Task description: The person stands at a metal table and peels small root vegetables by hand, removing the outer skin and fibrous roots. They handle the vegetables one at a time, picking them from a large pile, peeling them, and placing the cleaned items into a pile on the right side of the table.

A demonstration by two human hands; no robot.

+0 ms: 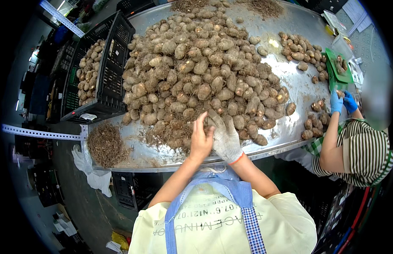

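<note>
My bare left hand (201, 139) is at the front edge of a large heap of small hairy taro corms (196, 70). Its fingers and thumb stand apart, and nothing shows between them. Close beside it, my right hand (226, 138) wears a pale knitted glove with an orange cuff. The gloved fingers reach over the nearest corms, palm down; whether they grip one is hidden. Loose root fibres (166, 131) lie among the corms just left of my hands. The heap rests on a metal table (145, 158).
A black plastic crate (110, 63) holding corms stands at the left. In front of it lies a pile of root fibres (106, 144). At the right, a co-worker in blue gloves (336, 101) holds a corm by a green tray (340, 68), near smaller corm groups (299, 47).
</note>
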